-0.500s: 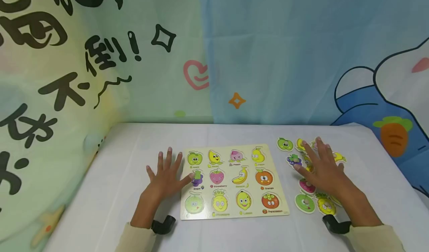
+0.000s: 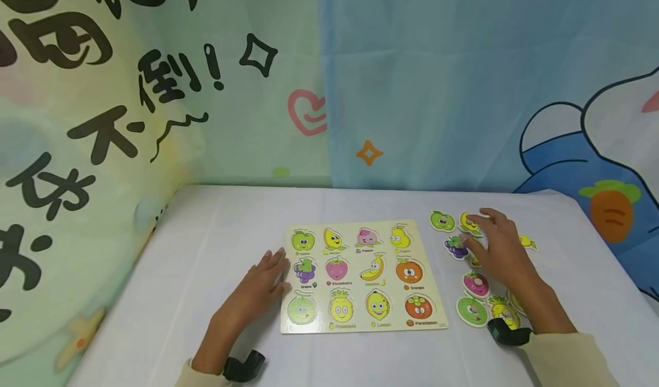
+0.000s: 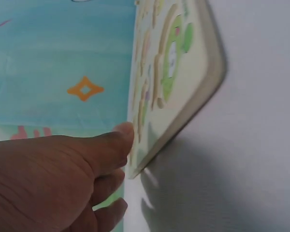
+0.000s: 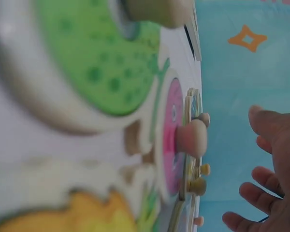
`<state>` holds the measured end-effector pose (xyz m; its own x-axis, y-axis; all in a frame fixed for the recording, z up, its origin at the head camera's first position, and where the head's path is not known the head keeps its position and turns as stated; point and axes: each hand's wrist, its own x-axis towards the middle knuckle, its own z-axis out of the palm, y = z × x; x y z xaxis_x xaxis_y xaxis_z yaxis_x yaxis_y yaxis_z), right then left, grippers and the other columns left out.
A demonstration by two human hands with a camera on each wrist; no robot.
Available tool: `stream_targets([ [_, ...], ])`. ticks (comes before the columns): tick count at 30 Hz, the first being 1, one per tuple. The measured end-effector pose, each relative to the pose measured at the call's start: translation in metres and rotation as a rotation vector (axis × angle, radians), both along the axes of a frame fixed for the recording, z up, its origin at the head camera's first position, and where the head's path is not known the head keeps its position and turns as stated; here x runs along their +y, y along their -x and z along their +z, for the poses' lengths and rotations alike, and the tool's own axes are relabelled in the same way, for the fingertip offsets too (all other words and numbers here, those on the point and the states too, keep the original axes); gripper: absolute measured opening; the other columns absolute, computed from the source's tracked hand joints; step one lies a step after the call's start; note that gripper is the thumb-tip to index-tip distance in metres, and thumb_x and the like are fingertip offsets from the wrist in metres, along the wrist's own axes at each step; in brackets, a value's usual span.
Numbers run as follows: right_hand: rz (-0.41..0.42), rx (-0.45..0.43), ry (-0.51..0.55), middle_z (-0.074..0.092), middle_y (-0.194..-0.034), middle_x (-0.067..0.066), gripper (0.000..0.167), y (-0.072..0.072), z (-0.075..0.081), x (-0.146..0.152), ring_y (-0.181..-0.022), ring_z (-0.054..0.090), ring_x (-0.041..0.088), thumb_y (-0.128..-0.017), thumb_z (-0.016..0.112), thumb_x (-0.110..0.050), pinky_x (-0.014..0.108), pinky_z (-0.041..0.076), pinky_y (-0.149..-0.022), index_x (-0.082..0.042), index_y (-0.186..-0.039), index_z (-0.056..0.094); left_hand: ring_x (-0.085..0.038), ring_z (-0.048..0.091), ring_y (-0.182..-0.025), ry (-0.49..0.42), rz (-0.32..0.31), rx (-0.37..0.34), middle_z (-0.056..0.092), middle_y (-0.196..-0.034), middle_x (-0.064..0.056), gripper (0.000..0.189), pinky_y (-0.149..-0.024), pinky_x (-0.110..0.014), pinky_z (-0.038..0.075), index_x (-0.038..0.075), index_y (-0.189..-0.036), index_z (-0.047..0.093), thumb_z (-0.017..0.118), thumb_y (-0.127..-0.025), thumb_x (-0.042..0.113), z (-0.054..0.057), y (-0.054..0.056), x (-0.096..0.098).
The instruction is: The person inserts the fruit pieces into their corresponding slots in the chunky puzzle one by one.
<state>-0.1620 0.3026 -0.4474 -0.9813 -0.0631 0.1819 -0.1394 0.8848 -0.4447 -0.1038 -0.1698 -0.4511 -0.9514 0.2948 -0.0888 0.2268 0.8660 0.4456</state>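
Note:
A wooden fruit puzzle board [image 2: 352, 266] lies flat on the white table, printed with fruit pictures in rows. My left hand [image 2: 254, 290] is at the board's left edge, its fingers and thumb touching or very near it; the left wrist view shows the thumb by the corner. Over a cluster of loose fruit pieces my right hand [image 2: 507, 255] hovers, fingers spread and slightly bent, holding nothing. Closest to its fingertips are a yellow fruit piece [image 2: 468, 223] and a grape piece [image 2: 455, 247]. Wooden knobs [image 4: 192, 138] stick up from the pieces. Some pieces are hidden under the hand.
A green apple piece [image 2: 443, 221] lies at the back of the cluster. Nearer me are a strawberry piece [image 2: 476, 284], a round green piece [image 2: 471, 311] and a pineapple piece [image 2: 504, 314]. A printed cloth backdrop [image 2: 412, 90] stands behind the white table [image 2: 360, 364].
My left hand has drawn its spread fingers together and moved off the board's grape picture to the left edge. My right hand's fingers have bent more above the pieces.

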Motion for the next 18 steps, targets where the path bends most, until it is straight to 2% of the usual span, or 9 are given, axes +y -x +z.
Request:
stream_targets([
  [3,-0.002,-0.001,0.037,0.036,-0.142,0.03,0.047,0.004,0.002,-0.002,-0.13,0.029,0.051,-0.096,0.062,-0.025,0.072,0.032,-0.098,-0.001,-0.136,0.051,-0.03,0.025,-0.143,-0.007,-0.019,0.001,0.032,-0.155,-0.007,0.054,-0.111,-0.059,0.026,0.006,-0.143,0.049,0.066,-0.094,0.019,-0.004,-0.002,0.001],
  [8,-0.006,-0.056,0.077,0.047,-0.134,0.029,0.049,0.011,0.002,-0.004,-0.124,0.039,0.049,-0.1,0.055,-0.031,0.069,0.036,-0.097,0.001,-0.138,0.05,-0.03,0.022,-0.144,0.03,-0.012,0.005,0.031,-0.156,-0.004,0.056,-0.112,-0.06,0.022,0.008,-0.145,0.046,0.065,-0.095,0.022,-0.01,-0.001,0.004],
  [12,-0.01,-0.087,0.103,0.054,-0.128,0.027,0.05,0.014,-0.002,-0.005,-0.114,0.049,0.045,-0.101,0.053,-0.031,0.065,0.043,-0.092,0.003,-0.137,0.05,-0.033,0.018,-0.145,0.067,0.011,-0.017,0.029,-0.156,-0.001,0.058,-0.112,-0.064,0.016,0.011,-0.147,0.045,0.064,-0.094,0.027,-0.009,0.0,0.01],
  [18,-0.038,-0.153,0.147,0.056,-0.127,0.026,0.042,0.021,-0.004,-0.012,-0.107,0.053,0.04,-0.101,0.053,-0.026,0.057,0.051,-0.086,0.002,-0.132,0.055,-0.035,0.016,-0.145,0.094,0.041,-0.035,0.029,-0.156,0.001,0.06,-0.111,-0.068,0.008,0.014,-0.146,0.046,0.065,-0.093,0.031,-0.006,0.003,0.016],
])
